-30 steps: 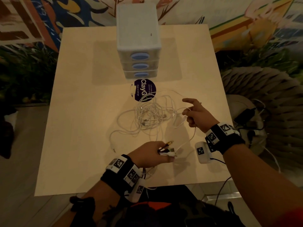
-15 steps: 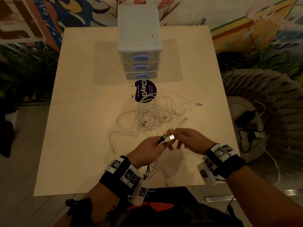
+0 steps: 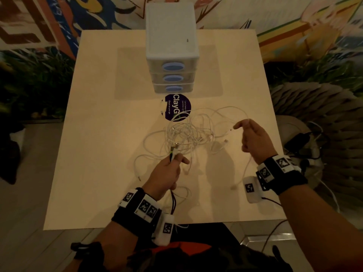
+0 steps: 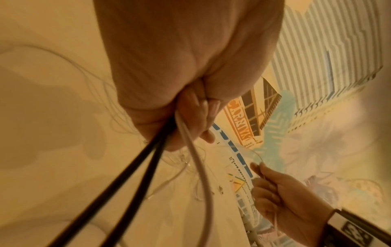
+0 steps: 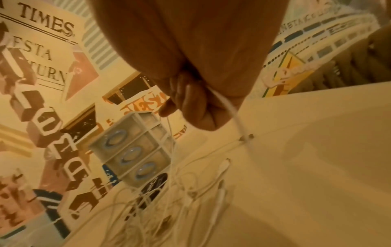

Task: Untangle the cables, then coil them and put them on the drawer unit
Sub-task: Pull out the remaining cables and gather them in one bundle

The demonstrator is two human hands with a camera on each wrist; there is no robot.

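A tangle of thin white cables [image 3: 186,134] lies mid-table, in front of the white three-drawer unit [image 3: 171,46]. My left hand [image 3: 167,173] grips a bundle of cable ends near the tangle's front edge; two black cables [image 4: 131,167] and a white cable [image 4: 196,158] trail back from its fist [image 4: 190,107]. My right hand [image 3: 253,138] is raised at the tangle's right side and holds a white cable [image 5: 230,110] in its curled fingers [image 5: 190,103], the strand running down past its wrist. The drawer unit [image 5: 135,150] and tangle [image 5: 169,208] also show in the right wrist view.
A dark round sticker [image 3: 177,109] lies on the pale table [image 3: 98,154] between unit and tangle. A grey ribbed object [image 3: 318,124] and a stool with dark cables [image 3: 302,142] stand off the right edge. A painted wall rises behind.
My right hand came to my left hand's cable ends half a second ago, then swung out right and up with a white cable. My left hand moved slightly forward, still gripping its bundle.
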